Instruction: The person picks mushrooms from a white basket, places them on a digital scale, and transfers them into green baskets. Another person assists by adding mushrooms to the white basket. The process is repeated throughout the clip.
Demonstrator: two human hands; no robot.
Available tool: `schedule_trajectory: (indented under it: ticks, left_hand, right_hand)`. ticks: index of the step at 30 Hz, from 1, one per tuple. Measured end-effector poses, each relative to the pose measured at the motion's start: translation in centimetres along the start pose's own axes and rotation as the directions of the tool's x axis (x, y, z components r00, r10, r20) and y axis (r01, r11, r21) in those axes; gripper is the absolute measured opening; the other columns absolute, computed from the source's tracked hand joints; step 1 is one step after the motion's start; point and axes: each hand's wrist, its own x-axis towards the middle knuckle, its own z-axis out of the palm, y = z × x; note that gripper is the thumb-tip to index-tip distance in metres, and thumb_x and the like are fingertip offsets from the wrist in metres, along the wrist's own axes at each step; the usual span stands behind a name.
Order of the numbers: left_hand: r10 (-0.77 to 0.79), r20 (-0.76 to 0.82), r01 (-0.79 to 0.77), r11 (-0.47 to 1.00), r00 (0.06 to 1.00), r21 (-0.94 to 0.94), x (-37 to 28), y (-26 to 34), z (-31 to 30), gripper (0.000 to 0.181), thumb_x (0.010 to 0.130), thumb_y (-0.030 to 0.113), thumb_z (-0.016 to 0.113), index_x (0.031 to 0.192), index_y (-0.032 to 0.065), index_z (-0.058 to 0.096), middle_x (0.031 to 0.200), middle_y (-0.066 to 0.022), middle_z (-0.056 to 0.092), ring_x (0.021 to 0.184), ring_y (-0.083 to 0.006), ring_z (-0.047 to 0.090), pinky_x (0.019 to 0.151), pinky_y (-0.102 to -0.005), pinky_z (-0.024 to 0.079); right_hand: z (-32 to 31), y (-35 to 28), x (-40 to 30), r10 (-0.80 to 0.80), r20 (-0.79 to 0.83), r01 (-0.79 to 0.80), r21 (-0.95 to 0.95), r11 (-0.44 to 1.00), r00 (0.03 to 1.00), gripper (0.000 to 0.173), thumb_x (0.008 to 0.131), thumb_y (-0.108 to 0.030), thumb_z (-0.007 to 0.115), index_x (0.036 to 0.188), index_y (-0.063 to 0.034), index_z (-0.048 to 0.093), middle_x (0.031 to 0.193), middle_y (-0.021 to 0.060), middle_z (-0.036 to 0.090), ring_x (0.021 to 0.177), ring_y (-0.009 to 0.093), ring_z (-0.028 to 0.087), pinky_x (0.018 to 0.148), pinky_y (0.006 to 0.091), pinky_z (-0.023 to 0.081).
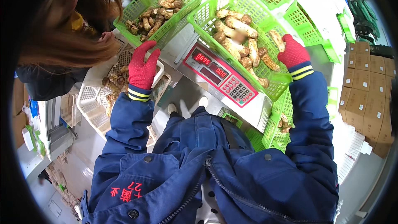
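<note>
My right hand [293,51], in a red dotted glove, grips a pale brown-flecked mushroom [276,39] at the right side of a green plastic basket [205,26]. Several thick-stemmed mushrooms [241,26] lie in that basket, which rests on a digital scale with a red-edged panel [220,74] and lit red digits. My left hand [143,67], gloved alike, has thumb and fingers apart and holds nothing. It is above the edge of a white plastic basket [90,99] and just below a second green basket [127,32] of smaller mushrooms [152,20].
At the upper left stands a person with long hair [102,3], a hand near the baskets. More green baskets [303,25] stand at the upper right, and another [276,130] is beside my right forearm. Cardboard boxes [363,99] are stacked at the far right.
</note>
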Motion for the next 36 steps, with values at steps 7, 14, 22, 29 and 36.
schedule_trajectory:
  ticks: [7,14,22,29,36]
  left_hand:
    - [0.034,0.001,-0.034,0.999,0.999,0.034,0.1,-0.1,0.3,0.028,0.080,0.014,0.068,0.106,0.0054,0.064,0.107,-0.0118,0.063,0.104,-0.0243,0.058,0.089,-0.0315,0.044]
    - [0.025,0.005,-0.025,0.999,1.000,0.028,0.0,-0.2,0.1,0.029,0.080,0.014,0.068,0.107,0.0055,0.064,0.108,-0.0116,0.063,0.103,-0.0240,0.059,0.087,-0.0312,0.044]
    - [0.016,0.014,-0.017,0.999,1.000,0.034,-0.3,-0.2,-0.2,0.028,0.081,0.012,0.066,0.108,0.0047,0.063,0.107,-0.0114,0.063,0.102,-0.0229,0.059,0.088,-0.0319,0.044]
    - [-0.025,0.043,0.024,0.999,0.999,0.027,-1.8,-2.5,-1.7,0.027,0.083,0.010,0.063,0.109,0.0038,0.062,0.107,-0.0112,0.063,0.100,-0.0232,0.059,0.087,-0.0315,0.045]
    - [-0.062,0.184,0.058,0.998,0.981,0.027,-5.7,-3.5,-1.3,0.027,0.084,0.007,0.063,0.111,0.0024,0.060,0.108,-0.0118,0.062,0.101,-0.0219,0.059,0.088,-0.0315,0.045]
  right_hand:
    - [-1.4,-0.5,-1.6,0.068,0.001,-0.067,0.060,0.996,0.998,0.040,0.067,-0.017,0.069,0.103,-0.0092,0.050,0.095,0.0171,0.062,0.091,0.036,0.059,0.075,0.0441,0.048]
    - [-0.6,-0.2,-1.6,0.037,-0.028,-0.034,0.089,0.995,0.999,0.041,0.067,-0.017,0.069,0.103,-0.0091,0.051,0.095,0.0173,0.061,0.091,0.037,0.059,0.075,0.0440,0.048]
    - [0.2,0.7,-0.8,0.047,-0.070,-0.038,0.126,0.991,0.996,0.032,0.071,-0.019,0.065,0.099,-0.0098,0.053,0.092,0.0170,0.062,0.089,0.037,0.060,0.074,0.0446,0.048]
    - [-2.0,-0.2,-2.6,0.037,-0.289,0.075,0.366,0.927,0.957,0.028,0.078,-0.026,0.067,0.101,-0.0120,0.060,0.079,0.0096,0.066,0.075,0.028,0.064,0.065,0.0364,0.050]
    - [-2.7,-0.2,-8.1,0.217,-0.341,-0.056,0.424,0.904,0.915,0.017,0.081,-0.029,0.065,0.081,-0.0121,0.067,0.068,0.0129,0.064,0.065,0.031,0.063,0.058,0.0376,0.049]
